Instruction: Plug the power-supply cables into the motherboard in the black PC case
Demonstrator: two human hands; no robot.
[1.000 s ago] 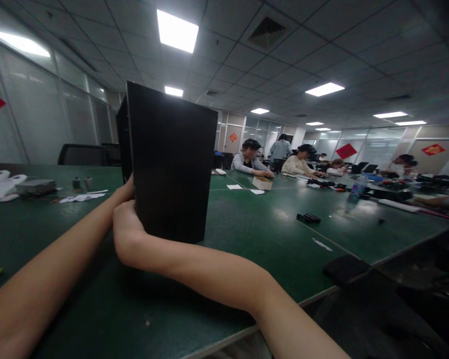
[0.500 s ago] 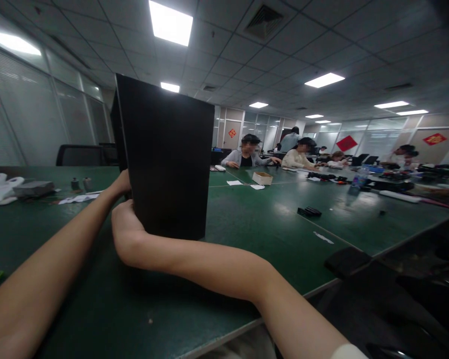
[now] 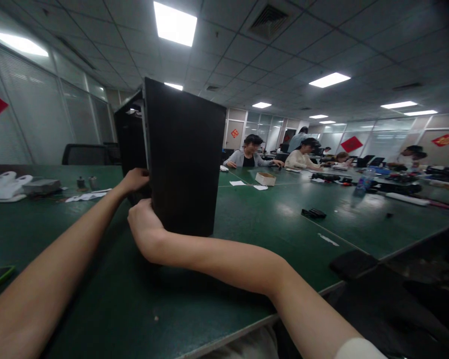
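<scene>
A tall black computer case (image 3: 185,159) stands upright on the green table (image 3: 254,214), one flat panel facing me. Its left side looks open, showing a dark inside (image 3: 130,144). At that near left edge my left hand (image 3: 136,180) is closed, its fingertips curled in against the case. Just below, my right hand (image 3: 145,222) reaches across the front and bends round the same edge. The right fingers are curled and mostly hidden behind the wrist and the case. Whatever small part they may touch does not show.
To the left lie a white plastic bag (image 3: 7,184), a grey box (image 3: 42,187) and a green-edged object (image 3: 0,279). Farther off are a small open box (image 3: 265,178), black parts (image 3: 313,213) and a bottle (image 3: 364,182). Co-workers sit along the far side.
The case has turned and shifted right, so more of its open left side shows. Both my hands have moved right with its edge. The view has swung slightly left.
</scene>
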